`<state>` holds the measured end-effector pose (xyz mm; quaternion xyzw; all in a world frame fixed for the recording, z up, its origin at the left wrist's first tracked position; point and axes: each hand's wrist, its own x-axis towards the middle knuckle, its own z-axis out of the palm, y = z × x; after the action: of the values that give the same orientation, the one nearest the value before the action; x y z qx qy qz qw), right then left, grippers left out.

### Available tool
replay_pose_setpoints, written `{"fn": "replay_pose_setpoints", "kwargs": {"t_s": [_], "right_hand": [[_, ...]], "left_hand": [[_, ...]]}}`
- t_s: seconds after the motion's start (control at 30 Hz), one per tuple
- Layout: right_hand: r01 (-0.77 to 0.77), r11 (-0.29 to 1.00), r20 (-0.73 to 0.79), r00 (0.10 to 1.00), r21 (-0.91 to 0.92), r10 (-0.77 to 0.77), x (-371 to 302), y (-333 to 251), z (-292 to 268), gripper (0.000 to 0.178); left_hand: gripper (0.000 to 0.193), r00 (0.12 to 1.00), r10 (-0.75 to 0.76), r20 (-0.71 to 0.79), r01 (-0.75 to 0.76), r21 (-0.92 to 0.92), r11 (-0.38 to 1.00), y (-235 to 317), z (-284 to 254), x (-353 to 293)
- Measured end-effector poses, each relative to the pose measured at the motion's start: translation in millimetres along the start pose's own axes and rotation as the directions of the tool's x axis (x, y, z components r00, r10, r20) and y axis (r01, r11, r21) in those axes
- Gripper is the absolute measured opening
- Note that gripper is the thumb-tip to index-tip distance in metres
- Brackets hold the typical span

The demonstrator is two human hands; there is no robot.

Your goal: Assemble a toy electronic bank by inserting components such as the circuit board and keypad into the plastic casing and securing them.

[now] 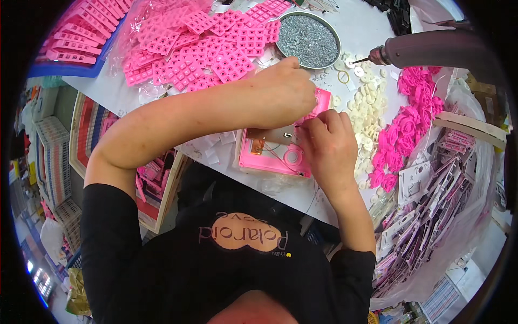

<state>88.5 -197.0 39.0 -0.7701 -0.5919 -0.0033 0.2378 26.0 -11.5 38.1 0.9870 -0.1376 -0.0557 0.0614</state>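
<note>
A shallow pink plastic housing (278, 166) lies on the white table in front of me. Inside it are a grey plate (274, 135) with a small slot, thin red wires and a round pink ring (293, 157). My left hand (286, 89) reaches across over the housing's far part, its fingers curled closed; the fingertips and anything in them are hidden. At the housing's right side, my right hand (332, 146) has thumb and fingers pinched together close to the left hand. What it pinches is too small to make out.
Beyond the housing are a heap of pink keypad pieces (194, 54) and a round tin of small screws (308, 40). To the right lie cream discs (369, 102), pink rose-shaped parts (396, 135) and a hanging electric screwdriver (426, 51). A blue crate (65, 69) stands far left.
</note>
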Motion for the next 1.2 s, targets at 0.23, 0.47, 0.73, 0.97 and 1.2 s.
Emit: {"fn": "replay_pose_setpoints", "kwargs": {"t_s": [0.23, 0.47, 0.73, 0.97, 1.2], "right_hand": [[-0.001, 1.0, 0.051, 0.999, 0.005, 0.001, 0, 1, -5, 0.014], [-0.069, 0.998, 0.124, 0.99, -0.01, 0.07, 2, -1, -9, 0.015], [-0.048, 0.99, -0.027, 0.998, 0.133, 0.052, 14, 17, 8, 0.013], [-0.101, 0.982, -0.015, 0.994, 0.159, 0.105, 17, 22, 14, 0.013], [-0.109, 0.945, -0.123, 0.981, 0.308, 0.153, 6, 31, 28, 0.012]], "left_hand": [[0.009, 0.984, 0.139, 0.111, -0.148, 0.075, 0.986, 12, -18, 12], [0.009, 0.994, 0.045, 0.098, -0.046, 0.008, 0.999, 12, -7, 12], [0.01, 0.957, -0.282, 0.059, 0.283, -0.377, 0.882, -6, -3, 6], [0.01, 0.956, -0.287, 0.065, 0.289, -0.391, 0.874, -10, -4, 11], [0.011, 0.957, -0.278, 0.079, 0.286, -0.388, 0.876, -10, -7, 10]]}}
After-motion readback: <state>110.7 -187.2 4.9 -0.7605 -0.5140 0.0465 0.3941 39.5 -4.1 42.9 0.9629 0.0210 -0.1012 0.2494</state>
